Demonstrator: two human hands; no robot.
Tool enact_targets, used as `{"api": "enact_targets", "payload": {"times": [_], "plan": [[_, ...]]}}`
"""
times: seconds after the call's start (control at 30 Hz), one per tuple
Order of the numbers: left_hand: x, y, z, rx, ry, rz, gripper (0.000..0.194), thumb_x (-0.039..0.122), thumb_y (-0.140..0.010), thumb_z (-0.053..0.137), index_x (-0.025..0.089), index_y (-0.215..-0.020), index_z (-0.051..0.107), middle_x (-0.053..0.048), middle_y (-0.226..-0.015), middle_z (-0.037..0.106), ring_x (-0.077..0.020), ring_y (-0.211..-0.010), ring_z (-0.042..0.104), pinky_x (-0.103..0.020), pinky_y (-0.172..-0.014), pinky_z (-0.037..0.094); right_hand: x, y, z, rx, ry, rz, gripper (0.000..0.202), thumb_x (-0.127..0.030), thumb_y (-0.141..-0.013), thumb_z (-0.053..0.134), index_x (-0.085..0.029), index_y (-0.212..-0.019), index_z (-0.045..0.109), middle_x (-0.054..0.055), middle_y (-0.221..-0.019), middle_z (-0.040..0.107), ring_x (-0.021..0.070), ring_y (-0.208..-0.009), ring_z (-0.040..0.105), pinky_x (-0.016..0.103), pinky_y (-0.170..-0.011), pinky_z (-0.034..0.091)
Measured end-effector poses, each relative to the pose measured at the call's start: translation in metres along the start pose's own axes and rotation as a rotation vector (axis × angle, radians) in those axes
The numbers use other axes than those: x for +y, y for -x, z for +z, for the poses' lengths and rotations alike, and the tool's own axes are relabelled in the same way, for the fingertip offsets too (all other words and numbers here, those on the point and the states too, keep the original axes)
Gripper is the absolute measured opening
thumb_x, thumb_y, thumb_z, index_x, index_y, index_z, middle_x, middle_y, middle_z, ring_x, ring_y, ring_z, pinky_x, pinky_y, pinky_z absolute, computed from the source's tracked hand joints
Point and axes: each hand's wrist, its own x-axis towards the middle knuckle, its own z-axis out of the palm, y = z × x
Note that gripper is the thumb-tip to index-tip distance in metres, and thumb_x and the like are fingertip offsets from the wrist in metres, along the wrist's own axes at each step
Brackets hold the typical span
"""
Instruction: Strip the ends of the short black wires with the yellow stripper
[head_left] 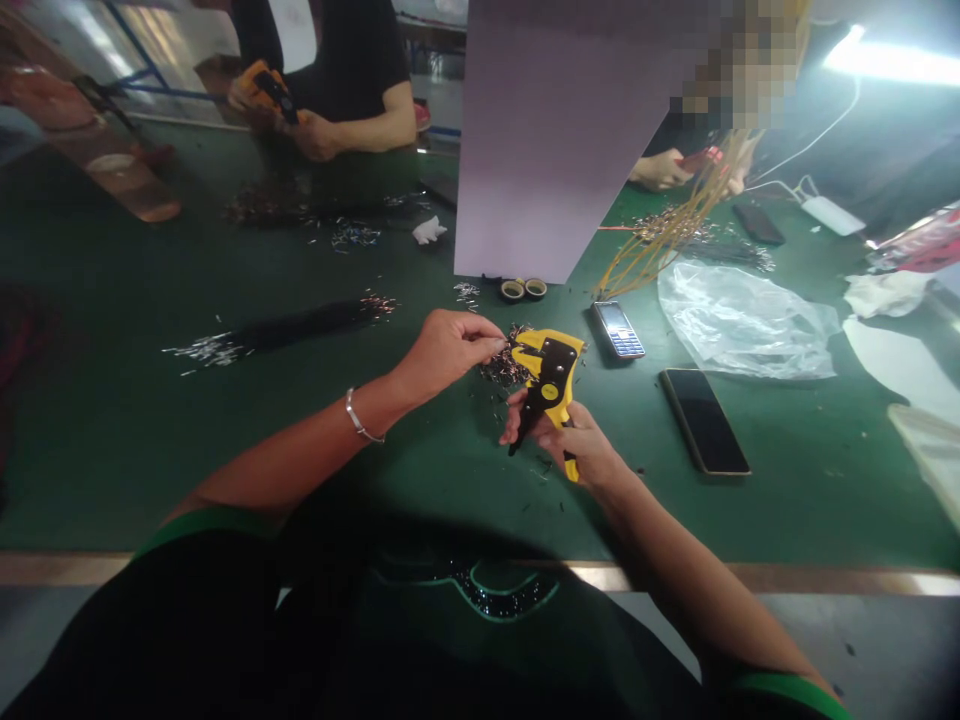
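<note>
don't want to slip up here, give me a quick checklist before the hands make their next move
1. Right hand around the yellow-and-black tool: ok
2. Left hand well away from the tool's mouth: not ok, fingertips are right beside it
3. Wire between the left fingertips: cannot tell, too small
4. Table around the tool free of scraps: not ok, small bits lie there
5. Smartphone apart from the right hand: ok

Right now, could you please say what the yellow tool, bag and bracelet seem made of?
Tool: painted metal or plastic, I can't tell which, from its smooth yellow and black surfaces. Bag: probably thin clear plastic, from its crinkled, transparent sheen. Bracelet: likely polished metal, from its silvery glint.
</note>
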Motion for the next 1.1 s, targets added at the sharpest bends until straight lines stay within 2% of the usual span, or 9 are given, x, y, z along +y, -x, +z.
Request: {"api": "enact_targets", "payload": {"times": [0.37, 0.47, 0.73, 0.9, 1.1], "plan": [[0.004, 0.003, 0.001, -0.067, 0.024, -0.025, 0.010, 0.019, -0.074, 0.066, 0.017, -0.072, 0.075, 0.000, -0.060, 0.067, -0.0094, -0.055, 0.056, -0.024, -0.053, 0.042, 0.003, 0.001, -0.002, -0.034, 0.028, 0.007, 0.045, -0.016, -0.062, 0.070, -0.018, -0.107, 0.069, 0.004, -0.085, 0.070, 0.0220, -0.075, 0.065, 0.047, -0.081, 0.054], [0.005, 0.003, 0.000, -0.045, -0.012, -0.013, 0.010, 0.020, -0.076, 0.065, 0.017, -0.074, 0.075, 0.000, -0.059, 0.065, -0.0094, -0.055, 0.056, -0.023, -0.053, 0.042, 0.002, 0.001, -0.002, -0.019, 0.036, 0.006, 0.045, -0.015, -0.061, 0.069, -0.018, -0.106, 0.069, 0.004, -0.084, 0.070, 0.0226, -0.075, 0.064, 0.047, -0.080, 0.054], [0.003, 0.012, 0.007, -0.047, -0.124, -0.036, 0.017, 0.022, -0.081, 0.058, 0.015, -0.079, 0.074, -0.001, -0.056, 0.067, -0.0087, -0.048, 0.053, -0.023, -0.049, 0.040, -0.003, 0.001, 0.001, 0.123, 0.054, -0.055, 0.045, -0.013, -0.060, 0.064, -0.019, -0.105, 0.068, 0.003, -0.085, 0.069, 0.0228, -0.075, 0.064, 0.045, -0.080, 0.053], [-0.004, 0.018, 0.018, 0.006, -0.253, -0.014, 0.021, 0.018, -0.080, 0.055, 0.015, -0.068, 0.071, -0.002, -0.056, 0.068, -0.0096, -0.050, 0.055, -0.023, -0.051, 0.039, -0.002, 0.000, 0.003, 0.247, 0.205, -0.098, 0.043, -0.015, -0.059, 0.064, -0.021, -0.102, 0.067, 0.002, -0.084, 0.069, 0.0230, -0.076, 0.064, 0.042, -0.079, 0.052], [0.001, 0.027, 0.028, 0.070, -0.382, 0.031, 0.019, 0.015, -0.077, 0.055, 0.016, -0.063, 0.068, -0.002, -0.059, 0.068, -0.0115, -0.055, 0.055, -0.026, -0.055, 0.039, 0.006, -0.001, 0.001, 0.265, 0.384, -0.148, 0.039, -0.020, -0.064, 0.066, -0.022, -0.103, 0.067, 0.002, -0.086, 0.070, 0.0229, -0.078, 0.062, 0.037, -0.075, 0.049]]}}
